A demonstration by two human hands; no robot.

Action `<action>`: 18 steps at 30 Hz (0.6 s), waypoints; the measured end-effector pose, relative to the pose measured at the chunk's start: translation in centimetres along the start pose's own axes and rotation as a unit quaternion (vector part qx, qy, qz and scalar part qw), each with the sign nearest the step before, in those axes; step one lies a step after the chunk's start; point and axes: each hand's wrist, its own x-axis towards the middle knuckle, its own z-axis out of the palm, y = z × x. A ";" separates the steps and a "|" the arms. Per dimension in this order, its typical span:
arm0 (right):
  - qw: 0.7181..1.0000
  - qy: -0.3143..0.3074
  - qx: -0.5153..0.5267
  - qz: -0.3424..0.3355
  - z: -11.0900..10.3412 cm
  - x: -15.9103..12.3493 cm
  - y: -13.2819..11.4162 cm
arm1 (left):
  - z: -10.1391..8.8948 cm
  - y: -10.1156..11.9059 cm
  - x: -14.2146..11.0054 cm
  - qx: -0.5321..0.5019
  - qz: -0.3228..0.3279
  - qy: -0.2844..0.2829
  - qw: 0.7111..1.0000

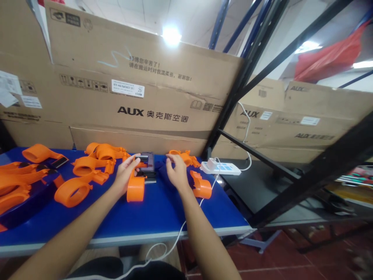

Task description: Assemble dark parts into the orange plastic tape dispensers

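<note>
My left hand [126,172] is closed round an orange plastic ring-shaped part [135,187] that stands on the blue table [163,212], its fingertips against a small black device [147,166] behind it. My right hand [175,171] hovers just right of the black device with its fingers curled and slightly apart, and nothing shows in them. Another orange ring part [201,186] lies right of my right wrist, and a further orange part [185,156] lies behind that hand.
Several orange ring parts [87,171] are spread over the table's left half. A white power strip [220,167] with a plugged cable sits at the table's right rear corner. Large cardboard boxes [140,89] stand behind. A black metal rack [285,182] stands to the right.
</note>
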 end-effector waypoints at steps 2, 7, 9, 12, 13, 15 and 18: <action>0.993 -0.049 0.102 -0.046 1.2 -0.5 -1.4 | 0.2 -0.2 -0.1 0.007 0.015 -0.007 1.000; 0.987 -0.071 0.138 -0.047 3.4 -1.7 -3.8 | 0.5 -0.7 -0.3 0.004 0.023 -0.030 0.999; 0.989 -0.059 0.132 -0.027 3.6 -2.0 -4.1 | 0.5 -0.8 -0.3 -0.002 0.015 -0.039 0.999; 0.991 -0.064 0.121 -0.013 3.6 -2.2 -4.1 | 0.6 -0.8 -0.5 -0.004 -0.001 -0.052 0.999; 0.991 -0.068 0.118 -0.012 3.6 -2.3 -4.0 | 0.6 -0.8 -0.6 -0.004 -0.006 -0.055 0.998; 0.991 -0.075 0.112 -0.014 3.7 -2.4 -3.9 | 0.7 -0.7 -0.7 0.004 -0.005 -0.056 0.998; 0.991 -0.080 0.105 -0.030 3.7 -2.6 -3.8 | 0.7 -0.6 -0.9 0.027 0.014 -0.046 0.999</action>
